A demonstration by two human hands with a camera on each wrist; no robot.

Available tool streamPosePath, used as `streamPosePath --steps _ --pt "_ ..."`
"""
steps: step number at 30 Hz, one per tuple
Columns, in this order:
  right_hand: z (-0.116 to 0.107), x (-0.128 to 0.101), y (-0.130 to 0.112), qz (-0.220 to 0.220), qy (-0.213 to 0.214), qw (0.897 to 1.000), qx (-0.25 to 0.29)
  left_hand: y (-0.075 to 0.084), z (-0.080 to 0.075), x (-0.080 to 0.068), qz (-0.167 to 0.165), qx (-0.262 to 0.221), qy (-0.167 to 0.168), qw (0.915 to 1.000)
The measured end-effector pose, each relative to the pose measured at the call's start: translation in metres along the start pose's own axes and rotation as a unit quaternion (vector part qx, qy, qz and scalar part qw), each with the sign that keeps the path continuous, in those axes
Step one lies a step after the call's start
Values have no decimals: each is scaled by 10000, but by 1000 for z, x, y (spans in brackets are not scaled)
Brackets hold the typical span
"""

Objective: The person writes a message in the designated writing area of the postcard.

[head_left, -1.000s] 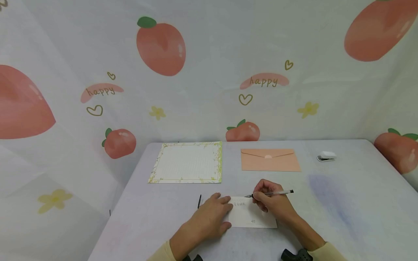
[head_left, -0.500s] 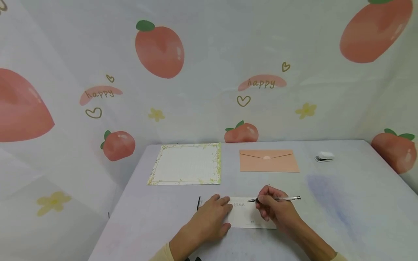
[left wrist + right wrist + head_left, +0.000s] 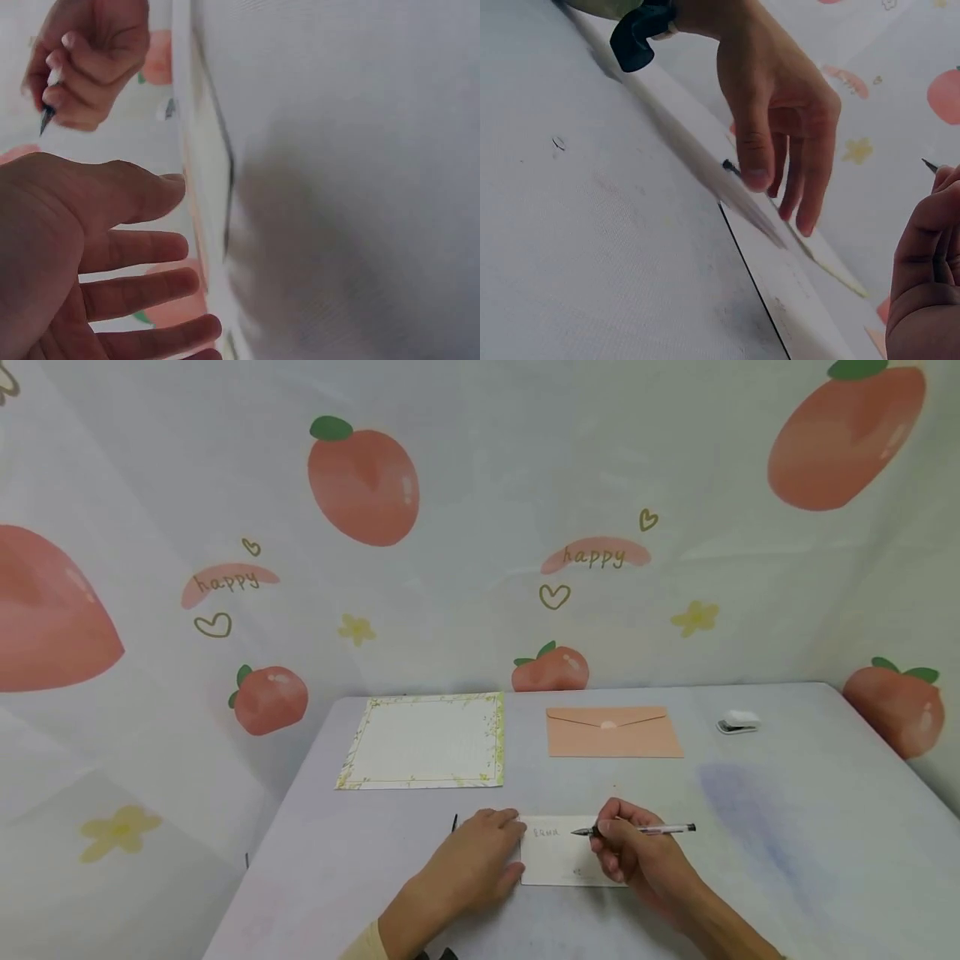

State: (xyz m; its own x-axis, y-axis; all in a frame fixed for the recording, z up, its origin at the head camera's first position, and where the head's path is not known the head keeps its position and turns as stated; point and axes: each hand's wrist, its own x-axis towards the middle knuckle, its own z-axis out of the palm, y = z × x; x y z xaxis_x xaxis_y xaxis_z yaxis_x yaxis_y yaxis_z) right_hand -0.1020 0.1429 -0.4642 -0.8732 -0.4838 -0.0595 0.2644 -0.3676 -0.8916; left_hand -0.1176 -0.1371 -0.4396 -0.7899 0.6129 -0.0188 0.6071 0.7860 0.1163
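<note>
A white card (image 3: 551, 868) lies in front of the person in the head view, with handwriting at its upper left and a small mark lower down. At its left edge rests the left hand (image 3: 480, 856), fingers extended; the left wrist view shows the straight fingers (image 3: 142, 291) and thumb. The right hand (image 3: 645, 856) pinches a clear pen (image 3: 671, 829) with a black cap end. Its tip points left over the card, just right of the writing. In the right wrist view the right hand (image 3: 930, 255) is curled, its pen mostly hidden.
A sheet of letter paper (image 3: 423, 743) with a floral border lies at the back left. Beside it are a peach envelope (image 3: 615, 735) and, farther right, a white stapler (image 3: 738, 721). A dark thin stick (image 3: 454, 822) shows behind the left hand. A peach-print cloth (image 3: 450, 610) hangs behind the table.
The right hand with the pen has moved a little right and toward the person, the pen tip drawing away from the writing. The left hand has stayed at the card's edge.
</note>
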Motion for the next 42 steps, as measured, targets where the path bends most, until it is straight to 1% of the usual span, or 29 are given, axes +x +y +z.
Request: streamPosePath --steps 3,6,8,10,12,13,17,19,23,25,29,32,35,36,40,42 --pt "0 -2 0 61 -75 9999 50 -4 -5 -4 -116 -362 121 9992" --pt "0 -3 0 98 -138 9998 99 -10 -12 -9 -168 -905 249 9954" --pt "0 -4 0 112 -171 9997 128 -15 -16 -11 -89 -1347 365 9902" --pt "0 -6 0 130 -176 9996 167 -20 -19 -15 22 -1809 481 9823" --pt "-1 -8 0 149 -167 9996 177 -26 -20 -20 118 -2330 556 9708" --pt "-1 -9 0 160 -164 9996 184 -30 -21 -23 117 -2605 557 9638" --pt "-4 -13 3 184 -206 9994 196 -43 -23 -36 12 -3599 511 9316" --pt "-6 -14 5 196 -273 9992 222 -49 -25 -43 -116 -4024 433 9144" --pt "-12 -18 9 206 -410 9987 234 -61 -31 -57 -328 -4639 246 8850" --pt "-14 -20 11 214 -452 9985 203 -68 -34 -65 -498 -4890 118 8708" --pt "-18 -23 14 254 -511 9982 171 -82 -38 -78 -824 -5401 -114 8375" --pt "-22 -26 16 227 -649 9974 235 -91 -38 -84 -1100 -5674 -185 8158" --pt "-25 -28 18 141 -850 9958 323 -98 -35 -86 -1396 -5787 -195 8032" --pt "-27 -29 19 112 -899 9953 335 -100 -33 -86 -1490 -5801 -185 8006" --pt "-30 -31 22 135 -933 9949 357 -106 -25 -82 -1810 -5832 -193 7917" --pt "-31 -32 23 213 -880 9953 352 -108 -21 -79 -1933 -5815 -197 7900"
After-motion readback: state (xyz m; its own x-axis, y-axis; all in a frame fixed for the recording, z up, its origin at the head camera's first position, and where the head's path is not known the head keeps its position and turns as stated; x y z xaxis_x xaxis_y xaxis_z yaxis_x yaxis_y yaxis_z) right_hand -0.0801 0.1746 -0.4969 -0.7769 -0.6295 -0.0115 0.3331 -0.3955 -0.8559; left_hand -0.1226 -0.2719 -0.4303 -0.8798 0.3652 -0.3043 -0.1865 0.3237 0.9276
